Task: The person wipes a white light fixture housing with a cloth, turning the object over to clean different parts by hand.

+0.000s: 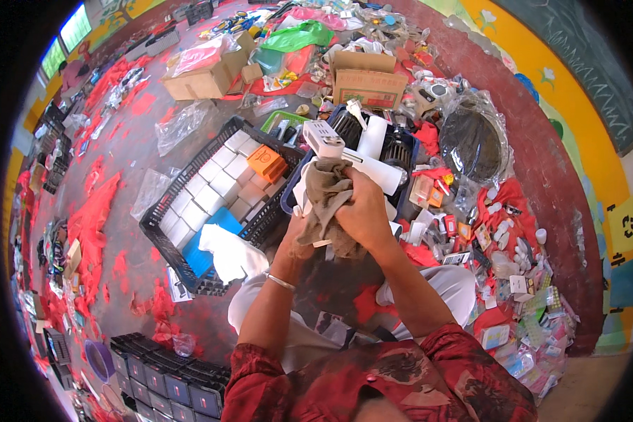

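Observation:
My right hand grips a grey-brown cloth wrapped around the lower part of a white oblong device whose top end sticks out above the cloth. My left hand is mostly hidden under the cloth and holds the device from below; a thin bangle sits on that wrist. Both hands are raised over the edge of a dark blue crate holding white and black parts.
A black basket of small white boxes, one orange box and a white cloth lies at left. Cardboard boxes, plastic bags, and several small packaged items litter the red-stained floor. Dark trays sit at lower left.

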